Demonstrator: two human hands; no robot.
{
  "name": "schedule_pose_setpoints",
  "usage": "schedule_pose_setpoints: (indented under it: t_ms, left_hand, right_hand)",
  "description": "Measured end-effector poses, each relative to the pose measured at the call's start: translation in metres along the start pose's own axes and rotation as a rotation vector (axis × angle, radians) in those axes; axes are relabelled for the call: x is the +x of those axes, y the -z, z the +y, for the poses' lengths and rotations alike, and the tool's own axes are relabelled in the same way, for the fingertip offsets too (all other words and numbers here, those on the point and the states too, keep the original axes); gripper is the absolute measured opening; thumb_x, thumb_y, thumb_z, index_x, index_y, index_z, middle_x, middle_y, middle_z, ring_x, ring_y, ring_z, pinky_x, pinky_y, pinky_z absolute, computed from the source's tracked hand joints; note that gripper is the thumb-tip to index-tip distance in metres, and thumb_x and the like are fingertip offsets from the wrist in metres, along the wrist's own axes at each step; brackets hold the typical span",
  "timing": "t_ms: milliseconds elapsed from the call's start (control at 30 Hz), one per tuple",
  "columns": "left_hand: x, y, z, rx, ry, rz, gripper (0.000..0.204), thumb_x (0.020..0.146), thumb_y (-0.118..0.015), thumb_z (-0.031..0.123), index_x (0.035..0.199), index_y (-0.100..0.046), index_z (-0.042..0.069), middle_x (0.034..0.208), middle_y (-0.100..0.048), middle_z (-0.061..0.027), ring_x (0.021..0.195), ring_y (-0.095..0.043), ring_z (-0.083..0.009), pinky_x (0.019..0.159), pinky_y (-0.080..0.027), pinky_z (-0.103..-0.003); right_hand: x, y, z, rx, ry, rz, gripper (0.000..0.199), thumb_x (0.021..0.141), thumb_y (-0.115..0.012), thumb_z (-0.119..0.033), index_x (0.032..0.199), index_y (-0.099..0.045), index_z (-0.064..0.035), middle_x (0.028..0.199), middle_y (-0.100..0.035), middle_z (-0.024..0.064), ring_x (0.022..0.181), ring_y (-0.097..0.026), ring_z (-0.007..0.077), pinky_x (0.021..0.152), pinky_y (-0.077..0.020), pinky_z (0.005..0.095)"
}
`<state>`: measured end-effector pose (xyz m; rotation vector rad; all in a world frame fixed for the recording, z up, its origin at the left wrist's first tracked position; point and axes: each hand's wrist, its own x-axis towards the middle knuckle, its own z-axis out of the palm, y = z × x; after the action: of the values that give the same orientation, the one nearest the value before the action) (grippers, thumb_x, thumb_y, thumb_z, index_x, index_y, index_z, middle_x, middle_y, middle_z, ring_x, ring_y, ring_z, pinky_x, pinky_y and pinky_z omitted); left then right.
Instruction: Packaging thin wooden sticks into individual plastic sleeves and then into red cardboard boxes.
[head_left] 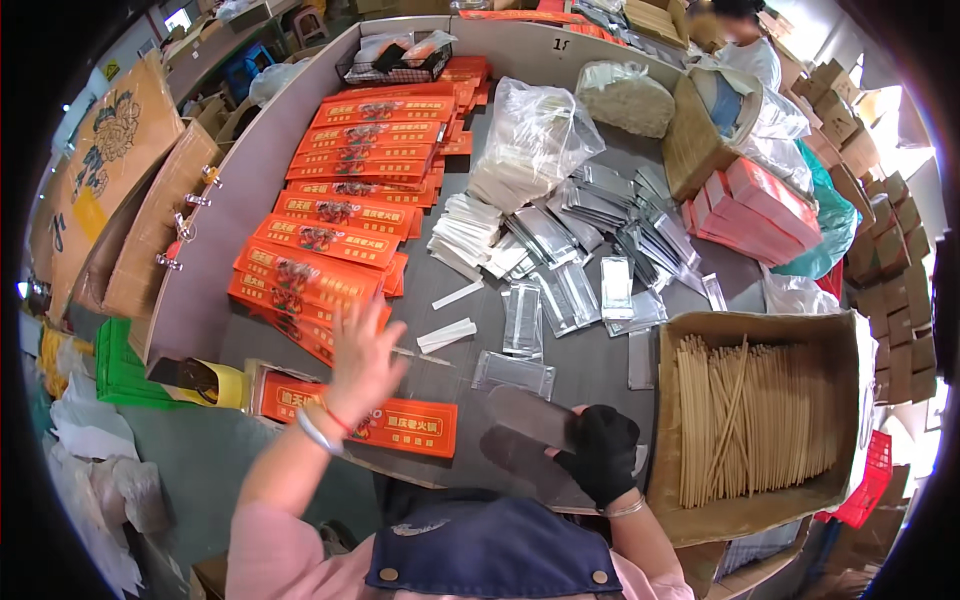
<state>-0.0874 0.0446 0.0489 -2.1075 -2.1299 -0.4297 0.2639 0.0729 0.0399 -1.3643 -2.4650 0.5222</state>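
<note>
My bare left hand [366, 352], wearing a bracelet and a red cord, is raised over the near end of the row of orange-red printed paper sleeves [318, 235]. Its fingers are spread and slightly blurred, with nothing visible in them. Below that wrist lies one sleeve [415, 425], flat at the table's front edge. My right hand [603, 452], in a black glove with bare fingertips, is closed on a thin, flat, smoky see-through piece [530, 418]. That piece is blurred and points left, just above the table; its exact kind I cannot make out.
Loose clear-wrapped silver packets [570, 295] and white paper strips [465, 235] cover mid-table. A cardboard box of wooden chopsticks [760, 420] stands at right, near pink packs [755, 215]. Behind are a clear bag [535, 140] and wire basket [395, 65]. A person [745, 50] is at far right.
</note>
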Motion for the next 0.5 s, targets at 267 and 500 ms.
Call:
schedule_pose_setpoints:
  t_ms: [267,500]
  left_hand:
    - [-0.095,-0.061,0.055,-0.417,0.39,-0.182,0.097,0.062,-0.084,0.052,0.134,-0.048,-0.002,0.143,-0.039,-0.0222,0.136,-0.028,-0.0434,0.112,-0.016,-0.062]
    - [-0.093,-0.06,0.055,-0.448,0.35,-0.199,0.097,0.063,-0.085,0.048,0.136,-0.045,-0.002,0.143,-0.04,-0.0229,0.137,-0.027,-0.0451,0.111,-0.014,-0.063]
  right_hand:
    - [0.002,-0.006,-0.022,-0.15,0.122,-0.08,0.062,0.059,-0.084,-0.042,0.109,-0.059,-0.0146,0.1,-0.059,0.0059,0.095,-0.056,0.0289,0.084,-0.038,0.0443]
    - [0.01,-0.067,-0.043,0.126,0.273,-0.161,0.063,0.066,-0.077,-0.051,0.11,-0.059,-0.0099,0.102,-0.061,0.0142,0.097,-0.057,0.033,0.085,-0.0379,0.0475]
